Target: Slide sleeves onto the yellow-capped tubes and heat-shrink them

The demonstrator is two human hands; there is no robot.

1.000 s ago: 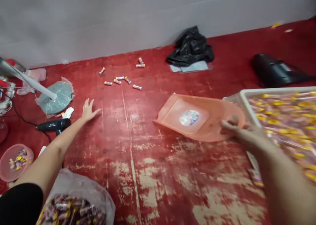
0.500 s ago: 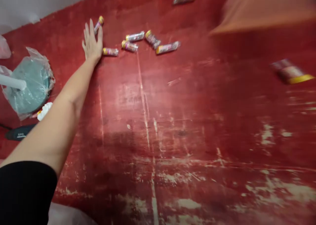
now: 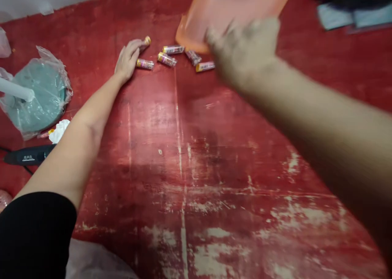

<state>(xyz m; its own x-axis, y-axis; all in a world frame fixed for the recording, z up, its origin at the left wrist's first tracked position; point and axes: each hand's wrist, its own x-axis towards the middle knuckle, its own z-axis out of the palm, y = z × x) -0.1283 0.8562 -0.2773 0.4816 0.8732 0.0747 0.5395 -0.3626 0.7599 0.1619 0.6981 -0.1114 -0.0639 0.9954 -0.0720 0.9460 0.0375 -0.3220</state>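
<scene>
My left hand (image 3: 127,62) rests low on the red surface, fingers stretched and slightly curved against a small yellow-capped tube (image 3: 145,45). Just below its fingertips lies another tube (image 3: 145,64). Several more of these clear, printed tubes lie in a loose row to the right, including one tube (image 3: 167,59) and another tube (image 3: 173,49). My right hand (image 3: 248,50), blurred by motion, grips an orange plastic container (image 3: 196,30) that is tilted on its side. The container's edge is close to the row's right end. My right forearm and hand partly cover the rightmost tube (image 3: 205,67).
At left, a round green base (image 3: 39,99) with a white pole is wrapped in clear plastic. Crumpled white tissue (image 3: 59,131) and a black corded tool (image 3: 29,155) lie below it. Dark and pale-blue items (image 3: 337,17) sit at the upper right. The red surface (image 3: 153,156) is scuffed.
My left hand has moved right and its fingers have come together by the tubes. The orange container has swung left towards the row, and my right hand has come into view holding it.
</scene>
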